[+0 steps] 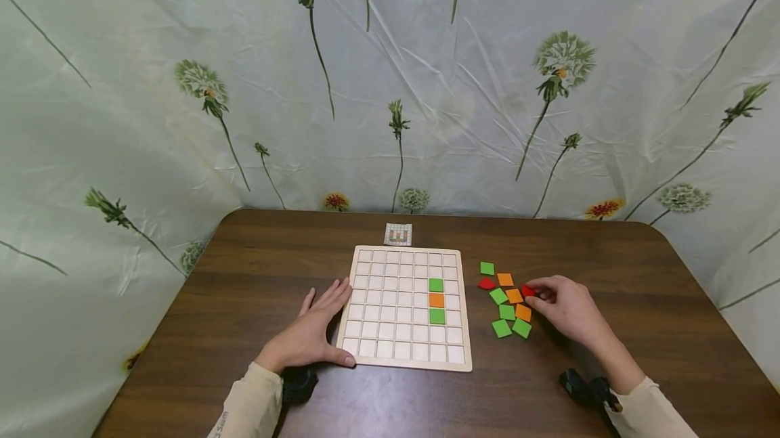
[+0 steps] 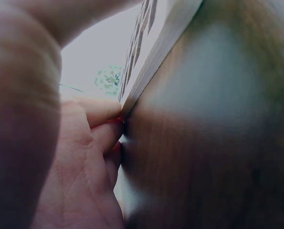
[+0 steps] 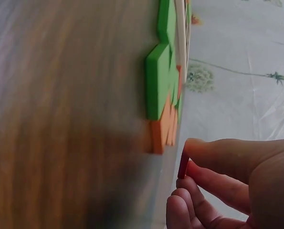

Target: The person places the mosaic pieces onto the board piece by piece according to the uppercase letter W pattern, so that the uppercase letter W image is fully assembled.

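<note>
A pale wooden grid board (image 1: 405,361) lies on the table, with a green, an orange and a green tile (image 1: 437,316) in one column towards its right side. My left hand (image 1: 313,330) rests at the board's left edge, fingers spread straight, thumb at the near left corner. In the left wrist view the fingertips (image 2: 114,110) touch the board's side (image 2: 153,62). My right hand (image 1: 569,309) pinches a red tile (image 3: 183,165) between thumb and fingers, at the right of a group of loose tiles. Green tiles (image 3: 157,83) and orange tiles (image 3: 157,136) lie close by.
A small card with a printed grid pattern (image 1: 398,234) lies behind the board. Another red tile (image 1: 486,283) sits at the left of the loose group. The brown table (image 1: 274,248) meets a flower-patterned curtain (image 1: 365,86) at the back.
</note>
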`<state>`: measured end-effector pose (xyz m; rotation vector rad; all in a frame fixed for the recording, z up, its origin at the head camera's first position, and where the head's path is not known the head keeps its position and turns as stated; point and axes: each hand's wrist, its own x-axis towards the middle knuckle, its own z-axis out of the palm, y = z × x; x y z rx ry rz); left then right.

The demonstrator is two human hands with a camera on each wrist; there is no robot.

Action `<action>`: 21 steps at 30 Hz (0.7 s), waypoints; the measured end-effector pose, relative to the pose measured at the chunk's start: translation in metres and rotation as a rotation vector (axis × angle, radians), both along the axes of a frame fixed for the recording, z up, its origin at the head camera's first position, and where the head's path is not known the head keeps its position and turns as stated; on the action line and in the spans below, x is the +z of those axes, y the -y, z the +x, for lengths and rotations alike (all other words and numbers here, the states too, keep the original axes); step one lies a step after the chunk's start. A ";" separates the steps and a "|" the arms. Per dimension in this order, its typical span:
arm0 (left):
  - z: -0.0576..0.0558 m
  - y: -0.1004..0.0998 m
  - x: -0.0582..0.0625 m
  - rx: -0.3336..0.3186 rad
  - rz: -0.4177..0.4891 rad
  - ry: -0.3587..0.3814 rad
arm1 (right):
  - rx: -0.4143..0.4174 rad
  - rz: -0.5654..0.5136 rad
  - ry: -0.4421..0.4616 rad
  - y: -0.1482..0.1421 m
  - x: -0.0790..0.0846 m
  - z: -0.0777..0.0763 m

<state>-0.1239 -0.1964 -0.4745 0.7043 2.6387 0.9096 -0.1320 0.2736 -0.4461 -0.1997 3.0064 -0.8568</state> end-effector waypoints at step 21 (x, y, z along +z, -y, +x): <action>0.001 0.000 0.003 -0.001 -0.001 0.011 | 0.119 -0.074 -0.073 0.049 0.012 0.015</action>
